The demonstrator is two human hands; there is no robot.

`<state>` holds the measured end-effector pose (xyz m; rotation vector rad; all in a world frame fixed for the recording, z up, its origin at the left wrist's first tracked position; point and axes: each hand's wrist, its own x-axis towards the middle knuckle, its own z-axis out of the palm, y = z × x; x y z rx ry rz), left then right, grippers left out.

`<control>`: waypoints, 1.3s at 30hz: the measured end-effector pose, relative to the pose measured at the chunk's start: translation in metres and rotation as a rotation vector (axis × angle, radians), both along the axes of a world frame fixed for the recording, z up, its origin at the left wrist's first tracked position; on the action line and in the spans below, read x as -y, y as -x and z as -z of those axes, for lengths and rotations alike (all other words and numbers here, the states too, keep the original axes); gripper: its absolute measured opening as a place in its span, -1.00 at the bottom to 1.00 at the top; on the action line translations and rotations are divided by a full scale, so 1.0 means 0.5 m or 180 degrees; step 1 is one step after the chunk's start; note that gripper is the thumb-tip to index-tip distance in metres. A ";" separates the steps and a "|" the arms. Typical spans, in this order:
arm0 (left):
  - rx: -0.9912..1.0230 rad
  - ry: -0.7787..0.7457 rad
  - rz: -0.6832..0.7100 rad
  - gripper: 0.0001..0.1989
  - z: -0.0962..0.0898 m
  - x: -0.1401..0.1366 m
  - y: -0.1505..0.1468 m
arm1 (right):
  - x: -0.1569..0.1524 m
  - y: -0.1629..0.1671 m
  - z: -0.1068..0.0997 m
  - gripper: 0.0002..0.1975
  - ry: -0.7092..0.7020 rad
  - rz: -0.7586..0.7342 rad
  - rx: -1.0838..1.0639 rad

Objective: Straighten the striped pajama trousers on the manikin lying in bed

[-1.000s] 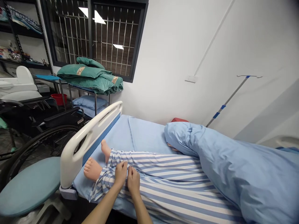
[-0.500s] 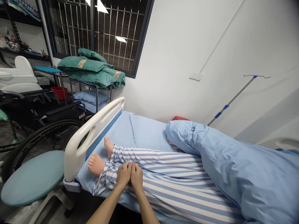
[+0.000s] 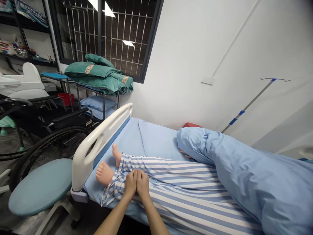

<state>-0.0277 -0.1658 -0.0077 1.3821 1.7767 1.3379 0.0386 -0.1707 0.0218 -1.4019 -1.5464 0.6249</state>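
A manikin in blue-and-white striped trousers lies on the blue-sheeted bed, its bare feet toward the footboard. My left hand and my right hand are side by side, touching each other, on the lower part of the nearer trouser leg. Both have their fingers curled down over the leg, with the fingertips hidden from me. A bunched blue quilt covers the manikin's upper body; part of a hand shows from under its edge.
The cream footboard rises left of the feet. Beyond it stand a round stool and a wheelchair. Green folded quilts lie on a rack under the barred window. An IV pole leans into view at the right wall.
The whole view has shifted slightly, so the bed and room sit a little further right and lower. Both hands stay together on the same trouser leg.
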 end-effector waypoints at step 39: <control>-0.0294 0.0392 0.0047 -0.65 -0.052 0.003 -0.019 | -0.001 -0.021 0.021 -0.61 -0.0071 0.0181 -0.0350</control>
